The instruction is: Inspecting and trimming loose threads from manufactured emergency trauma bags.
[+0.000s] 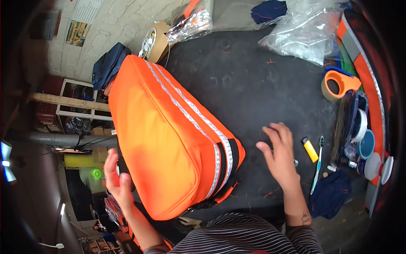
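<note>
A large orange bag [156, 139] with two silvery reflective stripes and a black zip lies across the dark table, its near end close to my body. My left hand [117, 181] is raised beside the bag's left side, fingers stretched, holding nothing. On the other side, my right hand [279, 152] hovers over the table to the right of the bag, thumb and fingers apart and nothing between them. A gap shows between the right hand and the bag. Near that hand lie a yellow lighter [310, 150] and a toothbrush [317, 165] with a pale handle.
An orange tape dispenser [339, 84], a blue tape roll [366, 143] and dark blue cloth [332, 192] sit along the right. Clear plastic bags [300, 36] lie at the far edge of the black table [237, 84]. Another orange bag [366, 76] stands at far right.
</note>
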Demonstrator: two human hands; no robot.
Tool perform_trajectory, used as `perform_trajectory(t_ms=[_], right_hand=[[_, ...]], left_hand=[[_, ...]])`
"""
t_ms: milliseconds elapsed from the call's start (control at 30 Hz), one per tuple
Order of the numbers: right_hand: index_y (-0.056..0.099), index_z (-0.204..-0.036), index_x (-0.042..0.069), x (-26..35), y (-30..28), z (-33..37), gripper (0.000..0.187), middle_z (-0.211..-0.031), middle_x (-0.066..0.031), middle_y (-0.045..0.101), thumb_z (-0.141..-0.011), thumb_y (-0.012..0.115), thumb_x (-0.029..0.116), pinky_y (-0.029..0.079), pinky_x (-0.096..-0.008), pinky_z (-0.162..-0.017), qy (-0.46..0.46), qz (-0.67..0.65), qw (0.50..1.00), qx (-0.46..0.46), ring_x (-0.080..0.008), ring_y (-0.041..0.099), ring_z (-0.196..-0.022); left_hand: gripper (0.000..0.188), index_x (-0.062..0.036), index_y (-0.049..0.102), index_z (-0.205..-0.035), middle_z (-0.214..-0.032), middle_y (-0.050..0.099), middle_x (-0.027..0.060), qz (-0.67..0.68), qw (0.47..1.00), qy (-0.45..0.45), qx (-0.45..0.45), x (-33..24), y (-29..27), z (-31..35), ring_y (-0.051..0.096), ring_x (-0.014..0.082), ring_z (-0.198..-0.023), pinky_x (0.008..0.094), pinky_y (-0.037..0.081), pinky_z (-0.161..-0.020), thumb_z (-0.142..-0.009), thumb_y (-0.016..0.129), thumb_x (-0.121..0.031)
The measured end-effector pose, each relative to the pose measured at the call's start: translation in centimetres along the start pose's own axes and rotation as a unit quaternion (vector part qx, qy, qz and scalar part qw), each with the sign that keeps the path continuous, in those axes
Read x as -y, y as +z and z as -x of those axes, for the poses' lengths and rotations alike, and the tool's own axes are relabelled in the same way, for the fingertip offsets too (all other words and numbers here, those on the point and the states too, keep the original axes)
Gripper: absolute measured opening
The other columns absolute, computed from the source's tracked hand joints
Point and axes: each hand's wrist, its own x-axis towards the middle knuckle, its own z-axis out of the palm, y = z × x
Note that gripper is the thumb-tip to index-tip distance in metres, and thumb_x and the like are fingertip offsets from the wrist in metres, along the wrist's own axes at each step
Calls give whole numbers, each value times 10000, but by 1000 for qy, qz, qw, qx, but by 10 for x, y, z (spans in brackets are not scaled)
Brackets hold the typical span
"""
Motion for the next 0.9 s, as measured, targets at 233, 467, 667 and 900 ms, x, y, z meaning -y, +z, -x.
perform_trajectory(t_ms=[233,467,667,900], right_hand=[[553,-1273,30,-5,109,-89,395,-1303,-129,514,-1003,447,298,366,-330,-1036,20,-437,886,155,-254,482,-1234],[231,-1507,188,18,158,-89,800,-1569,-168,116,-908,241,718,83,-454,-1166,7,-417,833,363,-316,84,-1457],[158,-1524,237,26,129,-45,771,-1593,-92,75,-912,267,692,11,-529,-1144,-78,-400,834,371,-322,32,-1464],[309,-1458,23,5,105,51,633,-1532,-157,260,-981,398,430,204,-361,-1138,43,-377,897,227,-281,226,-1423]], left_hand=[[614,-30,470,-1346,-1348,516,139,324,832,-434,-125,159,-53,87,487,249,-1243,401,361,-1036,-957,446,-503],[577,-18,472,-1341,-1250,589,134,596,689,-400,-103,119,14,108,543,248,-1163,369,405,-1006,-942,485,-435],[553,-14,478,-1333,-1247,590,136,629,668,-389,-80,75,14,76,560,237,-1138,352,430,-976,-925,523,-384],[532,-8,485,-1324,-1242,591,138,680,628,-373,-62,41,-3,90,580,225,-1108,333,459,-940,-905,568,-325]])
